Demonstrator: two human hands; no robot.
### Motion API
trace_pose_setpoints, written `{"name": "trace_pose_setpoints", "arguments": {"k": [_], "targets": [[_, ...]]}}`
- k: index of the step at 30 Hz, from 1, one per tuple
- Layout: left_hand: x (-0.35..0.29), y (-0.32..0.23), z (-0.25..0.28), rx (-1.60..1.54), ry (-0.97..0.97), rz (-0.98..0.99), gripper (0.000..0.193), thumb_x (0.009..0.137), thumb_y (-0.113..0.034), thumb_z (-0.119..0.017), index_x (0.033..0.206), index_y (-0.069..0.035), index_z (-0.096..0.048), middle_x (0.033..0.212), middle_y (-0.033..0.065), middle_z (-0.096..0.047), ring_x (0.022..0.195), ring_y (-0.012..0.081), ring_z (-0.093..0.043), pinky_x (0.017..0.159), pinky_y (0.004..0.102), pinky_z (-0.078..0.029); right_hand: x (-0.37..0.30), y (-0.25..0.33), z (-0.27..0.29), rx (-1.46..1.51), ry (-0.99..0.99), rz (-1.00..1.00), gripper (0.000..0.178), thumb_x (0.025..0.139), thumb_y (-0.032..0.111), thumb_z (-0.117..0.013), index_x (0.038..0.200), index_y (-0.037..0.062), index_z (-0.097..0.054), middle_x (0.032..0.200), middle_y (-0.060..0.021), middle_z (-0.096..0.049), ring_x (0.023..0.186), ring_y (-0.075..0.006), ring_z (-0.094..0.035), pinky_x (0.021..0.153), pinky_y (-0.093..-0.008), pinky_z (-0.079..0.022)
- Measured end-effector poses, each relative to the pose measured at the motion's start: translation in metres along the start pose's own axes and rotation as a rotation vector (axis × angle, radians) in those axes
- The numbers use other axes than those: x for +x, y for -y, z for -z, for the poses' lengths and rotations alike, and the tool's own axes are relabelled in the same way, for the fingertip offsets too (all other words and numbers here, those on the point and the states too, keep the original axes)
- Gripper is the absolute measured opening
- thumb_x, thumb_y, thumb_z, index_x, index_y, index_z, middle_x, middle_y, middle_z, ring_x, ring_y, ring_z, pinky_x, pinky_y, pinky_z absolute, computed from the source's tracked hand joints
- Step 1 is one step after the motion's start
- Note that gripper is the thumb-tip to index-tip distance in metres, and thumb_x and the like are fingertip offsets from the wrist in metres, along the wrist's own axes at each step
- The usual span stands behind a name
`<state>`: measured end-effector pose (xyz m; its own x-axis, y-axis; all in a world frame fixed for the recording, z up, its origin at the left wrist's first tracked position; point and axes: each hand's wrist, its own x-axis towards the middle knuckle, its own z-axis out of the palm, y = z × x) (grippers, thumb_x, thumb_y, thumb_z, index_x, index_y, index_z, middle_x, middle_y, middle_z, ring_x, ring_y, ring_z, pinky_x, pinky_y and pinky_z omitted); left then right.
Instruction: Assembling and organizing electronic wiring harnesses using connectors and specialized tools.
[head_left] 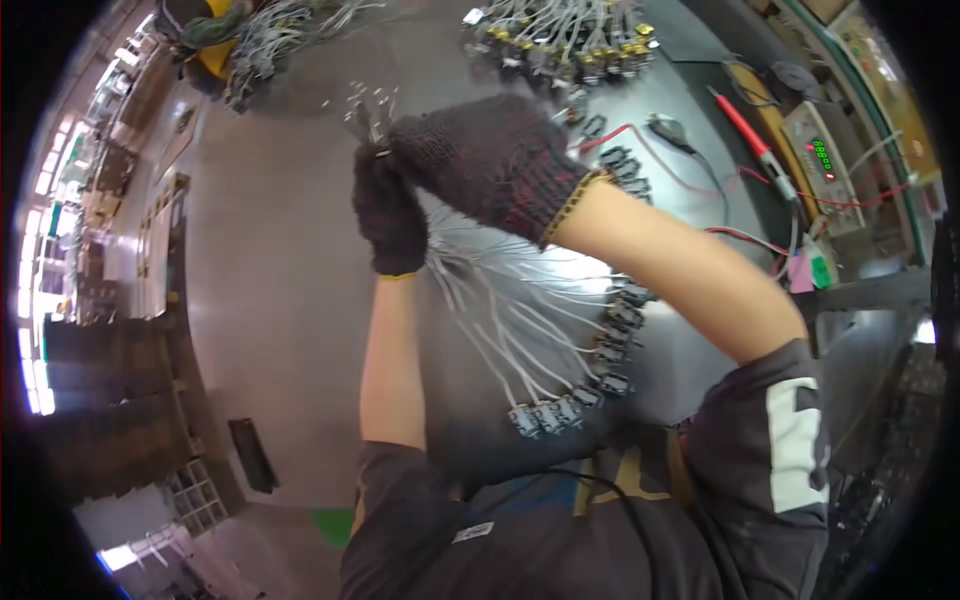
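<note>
My left hand [390, 215], in a dark knitted glove, is closed round a bundle of thin white wires [490, 285]. The wires' bare-looking tips [375, 115] poke up past its fingers. From the right, my right hand [490, 155], gloved alike, pinches at the same bundle just below the tips; its fingertips are partly hidden behind the glove. Below the hands the wires fan out over the grey metal table [280, 300]. Each leads toward one of several small black-and-grey connectors [550, 412], which lie in a curved row on the right.
More wired connectors with yellowish parts [590, 45] lie at the far edge. Another heap of wires [270, 50] sits at the far left. To the right are a red-handled probe [745, 125], a meter with a lit green display [825, 155] and red leads. A black bar [252, 455] lies near left.
</note>
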<state>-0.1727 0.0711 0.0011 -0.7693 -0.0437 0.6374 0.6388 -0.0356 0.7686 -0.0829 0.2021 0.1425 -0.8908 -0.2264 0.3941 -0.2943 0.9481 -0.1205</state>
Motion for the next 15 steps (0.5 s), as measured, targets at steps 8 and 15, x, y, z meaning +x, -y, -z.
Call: {"name": "trace_pose_setpoints", "arguments": {"k": [8, 15], "targets": [[-0.009, 0.005, 0.025, -0.466, -0.082, 0.374, 0.023, 0.105, -0.030, -0.060, 0.111, -0.008, -0.060, 0.080, -0.0042, -0.053, 0.064, 0.0086, -0.046, 0.061, 0.0252, -0.043, -0.053, -0.027, 0.028, 0.055, -0.069, -0.076, 0.032, 0.103, 0.042, -0.053, 0.101, 0.0128, -0.066, 0.081, -0.0158, -0.068, 0.076, -0.0388, -0.066, 0.068, -0.0504, -0.052], [-0.032, -0.019, 0.055, -0.322, 0.330, 0.342, 0.026, 0.109, -0.026, -0.049, 0.118, -0.004, -0.058, 0.081, -0.0023, -0.055, 0.077, 0.0095, -0.051, 0.073, 0.0270, -0.046, -0.132, -0.215, 0.139, -0.535, -0.476, 0.035, 0.029, 0.096, 0.037, -0.068, 0.117, 0.0166, -0.068, 0.093, -0.0129, -0.074, 0.076, -0.0319, -0.073, 0.062, -0.0425, -0.057]]}}
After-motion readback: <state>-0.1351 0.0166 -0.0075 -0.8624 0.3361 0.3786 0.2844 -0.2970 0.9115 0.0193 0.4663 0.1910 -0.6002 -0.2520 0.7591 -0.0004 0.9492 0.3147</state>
